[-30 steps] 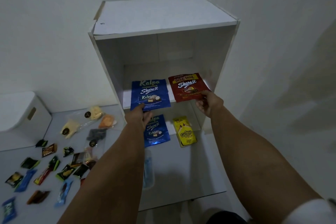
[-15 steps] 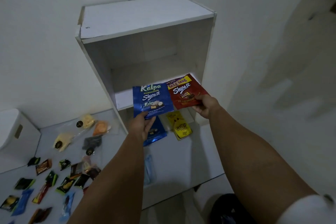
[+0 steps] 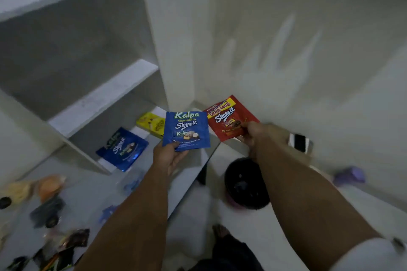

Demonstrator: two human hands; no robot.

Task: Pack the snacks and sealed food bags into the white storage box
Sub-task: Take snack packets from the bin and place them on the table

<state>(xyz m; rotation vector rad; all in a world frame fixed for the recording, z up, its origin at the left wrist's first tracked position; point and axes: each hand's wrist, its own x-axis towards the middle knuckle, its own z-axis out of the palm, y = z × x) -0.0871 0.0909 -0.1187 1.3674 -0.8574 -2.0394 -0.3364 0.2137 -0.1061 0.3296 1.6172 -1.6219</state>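
Currently left hand (image 3: pixel 170 156) pinches blue Kalpa pouch (image 3: pixel 186 131) by bottom edge, right hand (image 3: pixel 256 136) pinches red Beng-Beng pouch (image 3: pixel 229 120) by corner; both aloft past counter's right edge (image 3: pixel 198 179); white storage box unseen; thin grips, view blurred; likely risk: pouch slips to floor.

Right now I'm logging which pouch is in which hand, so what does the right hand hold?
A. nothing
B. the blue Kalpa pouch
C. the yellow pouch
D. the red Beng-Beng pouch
D: the right hand pinches the lower corner of the red Beng-Beng pouch, while the left hand holds the blue Kalpa pouch and the yellow pouch lies on the shelf unit's bottom board.
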